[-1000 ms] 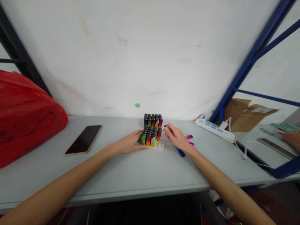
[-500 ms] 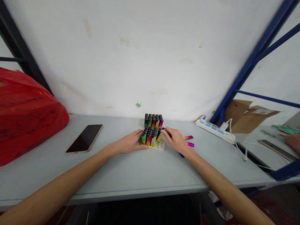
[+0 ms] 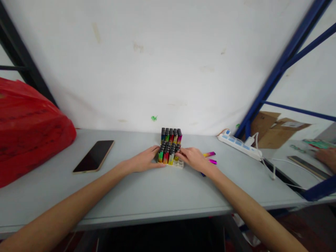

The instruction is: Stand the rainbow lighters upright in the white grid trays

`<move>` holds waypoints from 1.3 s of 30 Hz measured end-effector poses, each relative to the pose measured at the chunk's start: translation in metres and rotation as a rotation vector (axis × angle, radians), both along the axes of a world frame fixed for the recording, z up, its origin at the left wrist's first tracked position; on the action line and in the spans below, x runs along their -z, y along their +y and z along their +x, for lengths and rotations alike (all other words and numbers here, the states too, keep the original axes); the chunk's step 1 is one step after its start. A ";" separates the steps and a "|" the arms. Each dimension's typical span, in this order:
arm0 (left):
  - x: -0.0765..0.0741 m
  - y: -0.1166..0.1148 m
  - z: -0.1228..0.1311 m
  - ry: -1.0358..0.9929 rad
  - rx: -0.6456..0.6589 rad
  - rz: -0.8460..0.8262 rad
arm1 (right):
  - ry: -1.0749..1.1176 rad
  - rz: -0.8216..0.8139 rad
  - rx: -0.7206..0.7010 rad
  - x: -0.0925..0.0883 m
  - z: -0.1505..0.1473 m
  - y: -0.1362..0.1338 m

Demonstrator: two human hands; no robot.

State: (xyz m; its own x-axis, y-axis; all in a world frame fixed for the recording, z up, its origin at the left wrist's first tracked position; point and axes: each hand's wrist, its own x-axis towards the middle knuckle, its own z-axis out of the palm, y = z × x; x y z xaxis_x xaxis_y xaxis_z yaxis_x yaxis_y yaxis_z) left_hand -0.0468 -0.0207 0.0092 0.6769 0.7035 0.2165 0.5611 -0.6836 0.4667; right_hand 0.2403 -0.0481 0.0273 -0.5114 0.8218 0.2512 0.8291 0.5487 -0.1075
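A white tray with rows of round-edged slots stands mid-table, its left and rear part filled with upright lighters with black tops and coloured bodies. My left hand grips the tray's left side, thumb along the front corner and fingers towards the back. At the tray's right part, my right hand has its fingers closed at a yellow lighter, whose top is partly hidden by them. Behind stands another block of upright lighters. Beside my right wrist lie loose purple lighters and a dark blue one, partly covered.
A phone lies left of my left hand, near a large red plastic bag. On the right are a white power strip with cables, a blue frame post and a cardboard box. Another person's hand shows at far right.
My right hand has moved slightly left, over the tray. The yellow lighter, tilted before, now sits lower among the others. My left hand keeps its place on the tray.
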 end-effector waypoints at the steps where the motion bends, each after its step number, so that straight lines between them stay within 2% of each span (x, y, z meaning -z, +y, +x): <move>1: 0.000 0.000 0.000 0.001 0.000 -0.004 | 0.021 -0.018 -0.009 -0.001 0.003 0.000; 4: -0.001 -0.001 0.000 0.003 -0.004 -0.017 | 0.093 -0.026 0.004 -0.007 0.025 0.005; 8: -0.004 -0.003 0.001 0.029 -0.032 -0.032 | 0.164 0.077 0.118 -0.012 0.077 0.020; 12: -0.006 -0.004 0.001 0.042 -0.036 -0.032 | 0.155 -0.007 0.108 -0.006 0.105 0.033; 16: -0.007 -0.005 0.002 0.037 -0.034 -0.048 | 0.123 -0.092 0.009 0.003 0.098 0.035; 20: -0.007 -0.005 0.003 0.061 -0.036 -0.063 | 0.229 -0.113 0.031 0.003 0.091 0.032; 27: -0.004 -0.003 0.001 0.038 -0.037 -0.046 | 0.831 -0.140 0.096 0.001 0.073 0.031; 32: -0.001 0.000 0.000 0.027 -0.025 -0.024 | 1.193 -0.423 0.028 0.006 0.044 0.023; 34: 0.000 0.000 0.000 0.025 -0.024 -0.019 | 1.226 -0.554 -0.035 0.008 0.036 0.020; 36: -0.001 0.000 0.001 0.023 -0.022 -0.018 | 1.198 -0.595 -0.039 0.010 0.031 0.018; 39: -0.002 -0.002 0.001 0.024 -0.013 -0.023 | 1.062 -0.429 0.051 0.012 0.026 0.016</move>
